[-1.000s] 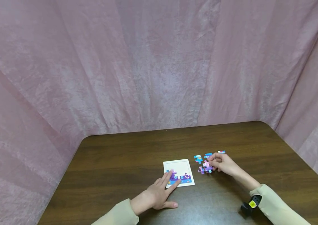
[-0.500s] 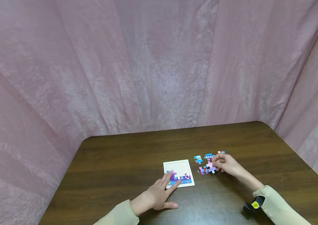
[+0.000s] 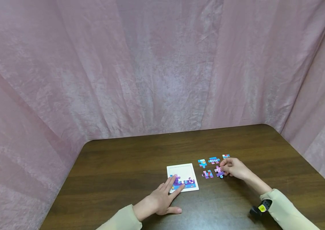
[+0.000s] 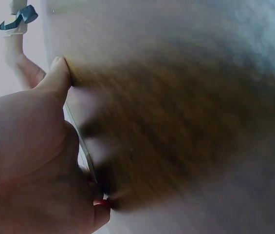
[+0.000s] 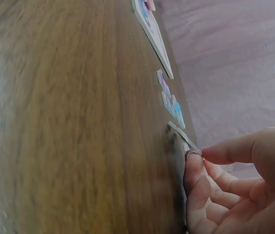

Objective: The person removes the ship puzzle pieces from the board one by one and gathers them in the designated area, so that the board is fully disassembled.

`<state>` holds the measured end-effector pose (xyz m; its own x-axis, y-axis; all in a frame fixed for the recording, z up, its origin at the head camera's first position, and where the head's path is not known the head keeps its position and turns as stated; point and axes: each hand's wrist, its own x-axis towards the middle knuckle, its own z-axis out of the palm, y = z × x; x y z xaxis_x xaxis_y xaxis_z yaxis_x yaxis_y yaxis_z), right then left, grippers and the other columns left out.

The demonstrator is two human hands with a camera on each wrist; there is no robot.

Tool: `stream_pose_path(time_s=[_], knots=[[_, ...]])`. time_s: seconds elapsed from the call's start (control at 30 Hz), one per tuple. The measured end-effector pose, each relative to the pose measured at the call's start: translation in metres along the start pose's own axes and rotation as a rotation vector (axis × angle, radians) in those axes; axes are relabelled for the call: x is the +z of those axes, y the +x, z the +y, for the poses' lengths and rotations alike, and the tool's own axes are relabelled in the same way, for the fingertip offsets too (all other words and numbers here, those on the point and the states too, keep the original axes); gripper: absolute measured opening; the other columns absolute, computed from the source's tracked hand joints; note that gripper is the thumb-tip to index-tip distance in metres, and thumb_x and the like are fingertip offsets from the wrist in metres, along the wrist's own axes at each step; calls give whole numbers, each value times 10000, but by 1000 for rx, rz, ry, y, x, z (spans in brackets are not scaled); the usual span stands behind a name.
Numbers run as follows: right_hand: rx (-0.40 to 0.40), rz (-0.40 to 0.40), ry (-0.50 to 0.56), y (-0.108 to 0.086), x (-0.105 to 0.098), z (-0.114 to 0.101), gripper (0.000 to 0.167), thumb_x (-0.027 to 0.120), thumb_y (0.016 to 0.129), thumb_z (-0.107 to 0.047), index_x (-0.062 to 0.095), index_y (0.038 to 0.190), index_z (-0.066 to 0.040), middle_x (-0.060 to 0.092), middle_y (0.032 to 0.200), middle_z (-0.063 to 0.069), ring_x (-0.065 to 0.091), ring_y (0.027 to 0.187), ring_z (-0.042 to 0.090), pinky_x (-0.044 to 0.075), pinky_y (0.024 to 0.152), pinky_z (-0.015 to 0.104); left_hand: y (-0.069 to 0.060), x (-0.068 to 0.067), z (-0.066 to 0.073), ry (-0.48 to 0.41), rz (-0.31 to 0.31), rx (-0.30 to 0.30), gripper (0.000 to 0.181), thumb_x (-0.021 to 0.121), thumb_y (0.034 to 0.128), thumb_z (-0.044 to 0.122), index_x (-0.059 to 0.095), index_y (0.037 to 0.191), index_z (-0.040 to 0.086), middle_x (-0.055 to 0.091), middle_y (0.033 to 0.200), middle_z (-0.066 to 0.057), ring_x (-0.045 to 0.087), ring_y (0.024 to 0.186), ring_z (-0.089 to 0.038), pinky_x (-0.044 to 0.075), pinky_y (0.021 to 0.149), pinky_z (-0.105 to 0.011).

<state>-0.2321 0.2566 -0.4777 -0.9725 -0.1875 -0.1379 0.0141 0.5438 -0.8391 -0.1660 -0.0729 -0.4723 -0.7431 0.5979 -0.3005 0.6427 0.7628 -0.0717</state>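
My left hand [image 3: 162,196] lies spread, its fingers resting on a square white puzzle board [image 3: 179,166]. Purple and blue pieces fill the lower part of the board's picture; the fingers hide some of them. Over to the right, my right hand [image 3: 235,168] pinches a pink and purple puzzle piece [image 3: 218,172] between thumb and fingers. The right wrist view shows that held piece [image 5: 183,136] edge-on, tilted at the tabletop. Left of it lies a purple, red and blue piece [image 3: 207,174]. The left wrist view shows my left hand [image 4: 35,161] by the board's edge.
Behind the right hand lie a blue and orange piece [image 3: 202,163], a blue and white striped piece [image 3: 214,160] and a red, white and blue piece [image 3: 226,156]. The brown wooden table [image 3: 122,166] ends at a pink curtain [image 3: 162,64]. A black device [image 3: 261,208] sits on the right wrist.
My right hand has shifted right with the pinched piece, drawing it off the purple, red and blue piece, which now shows fully. The left hand has stayed on the board.
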Motion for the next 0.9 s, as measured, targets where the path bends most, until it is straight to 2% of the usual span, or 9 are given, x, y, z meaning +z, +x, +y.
stream_pose_path(time_s=[0.43, 0.7, 0.8, 0.9], knots=[[-17, 69, -128, 1, -2, 2, 88, 624, 864, -39, 616, 925, 24, 638, 678, 21, 576, 619, 121, 468, 529, 238, 1, -2, 1, -21, -25, -4, 798, 390, 894, 711, 128, 1553, 346, 43, 1635, -111, 139, 1506, -248, 284, 1177, -346], [-30, 119, -208, 1, -3, -6, 80, 630, 880, -71, 634, 918, 0, 692, 721, 58, 612, 627, 128, 431, 551, 229, 1, -3, 1, -18, -25, -14, 798, 398, 890, 714, 134, 1551, 352, 45, 1635, -112, 146, 1505, -250, 285, 1177, -343], [-48, 102, -193, 1, 0, -10, 99, 624, 884, -75, 636, 934, 10, 704, 747, 68, 625, 639, 132, 443, 554, 230, 1, -3, 1, -22, -31, -18, 798, 397, 889, 715, 132, 1551, 357, 38, 1636, -107, 141, 1506, -247, 281, 1179, -343], [-57, 63, -130, 3, 5, -13, 101, 617, 885, -62, 630, 937, 23, 690, 745, 71, 609, 645, 129, 463, 547, 226, 1, -3, 1, -28, -37, -17, 799, 396, 888, 716, 130, 1551, 358, 33, 1637, -105, 137, 1507, -246, 278, 1180, -346]])
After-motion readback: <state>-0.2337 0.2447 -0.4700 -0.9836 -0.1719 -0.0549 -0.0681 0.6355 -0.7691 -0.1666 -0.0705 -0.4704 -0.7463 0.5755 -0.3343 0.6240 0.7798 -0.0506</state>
